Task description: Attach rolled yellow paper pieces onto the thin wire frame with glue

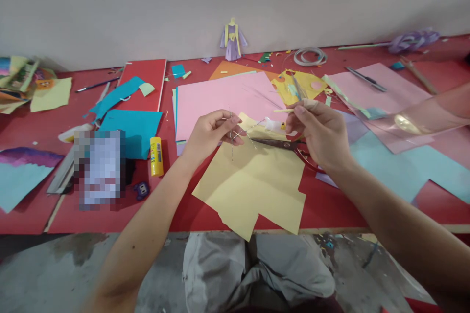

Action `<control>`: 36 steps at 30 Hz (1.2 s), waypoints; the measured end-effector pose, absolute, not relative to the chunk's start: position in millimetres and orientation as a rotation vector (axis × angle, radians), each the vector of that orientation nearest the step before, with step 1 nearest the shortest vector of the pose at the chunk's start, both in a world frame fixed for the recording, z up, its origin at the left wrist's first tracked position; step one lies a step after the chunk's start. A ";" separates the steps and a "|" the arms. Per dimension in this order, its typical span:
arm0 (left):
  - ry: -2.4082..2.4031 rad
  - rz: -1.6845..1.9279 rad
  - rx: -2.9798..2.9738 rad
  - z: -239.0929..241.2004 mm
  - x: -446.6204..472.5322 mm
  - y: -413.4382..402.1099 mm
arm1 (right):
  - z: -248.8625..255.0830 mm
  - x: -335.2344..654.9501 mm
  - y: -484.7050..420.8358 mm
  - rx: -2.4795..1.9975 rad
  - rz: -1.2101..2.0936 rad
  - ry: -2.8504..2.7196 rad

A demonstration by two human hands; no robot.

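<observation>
My left hand [216, 132] pinches a thin, silvery twisted-wire frame [238, 134] whose arms cross and stick out in several directions. In my right hand [319, 124], held a short way to the right, a narrow pale-yellow paper strip [281, 110] is gripped between thumb and fingers, its end pointing at the wire. Dark-bladed scissors [273, 143] lie below both hands on a cut sheet of yellow paper [253, 181]; their handles are partly behind my right hand. A small white tube or bottle [273, 125] with a yellow label shows between the hands.
A lilac and yellow paper doll [232, 41] stands against the wall. Pink sheets [220, 95] lie behind my hands. To the left are a yellow glue stick [156, 156] and teal paper [135, 127]; a wire coil [310, 56] and pen [365, 78] lie right. Clear plastic [422, 117] arches there.
</observation>
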State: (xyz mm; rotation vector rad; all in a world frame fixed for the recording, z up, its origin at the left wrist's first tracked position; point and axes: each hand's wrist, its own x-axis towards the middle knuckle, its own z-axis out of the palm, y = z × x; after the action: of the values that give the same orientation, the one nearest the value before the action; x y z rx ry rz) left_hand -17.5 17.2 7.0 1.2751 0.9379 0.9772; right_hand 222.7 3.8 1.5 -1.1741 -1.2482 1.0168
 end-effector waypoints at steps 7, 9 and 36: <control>0.988 1.204 1.252 0.9 -17.1 22.2 | 0.6 220.9 0.0 -1.159 1.102 -1.275; 0.975 1.225 1.194 0.7 -16.3 21.6 | 0.1 219.5 -0.8 -1.143 1.123 -1.285; 0.868 1.558 0.940 10.9 -10.2 17.8 | -1.1 214.8 -3.3 -1.117 1.228 -1.235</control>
State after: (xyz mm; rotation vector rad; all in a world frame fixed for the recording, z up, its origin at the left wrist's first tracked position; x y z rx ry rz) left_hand -10.2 17.8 10.9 0.9402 0.8677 1.5575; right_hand 214.8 -3.3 -1.1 -1.1171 -1.2347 1.2276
